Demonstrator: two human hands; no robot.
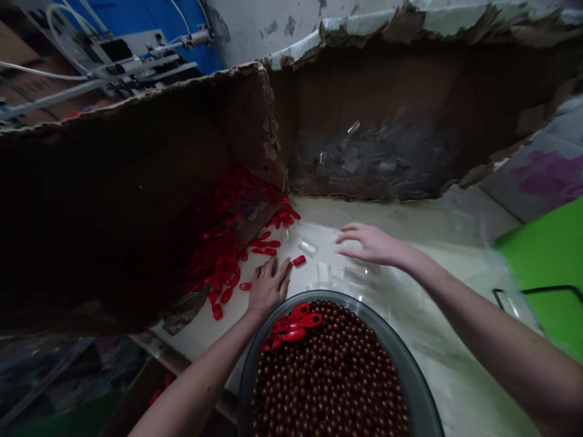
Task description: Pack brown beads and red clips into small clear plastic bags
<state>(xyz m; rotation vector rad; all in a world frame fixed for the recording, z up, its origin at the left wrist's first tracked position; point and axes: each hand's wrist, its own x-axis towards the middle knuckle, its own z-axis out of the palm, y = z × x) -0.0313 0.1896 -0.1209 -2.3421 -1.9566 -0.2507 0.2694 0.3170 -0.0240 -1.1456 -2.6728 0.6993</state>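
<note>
While the left hand [268, 285] rests at the basin's [415, 370] eleven o'clock, fingers slightly spread, its nearest tip meets or nearly meets a red piece [299, 261]. At twelve, the right hand's [364, 243] thumb and fingers stand apart; blur hides whether they hold anything. Clear tubes [324, 274] lie between the hands on the bench [410, 218]. Several red clips [291, 326] top the brown beads [332, 376] at ten; much seems left, with a red heap [223, 261] at eleven and a tube pile [382, 161] beyond twelve.
</note>
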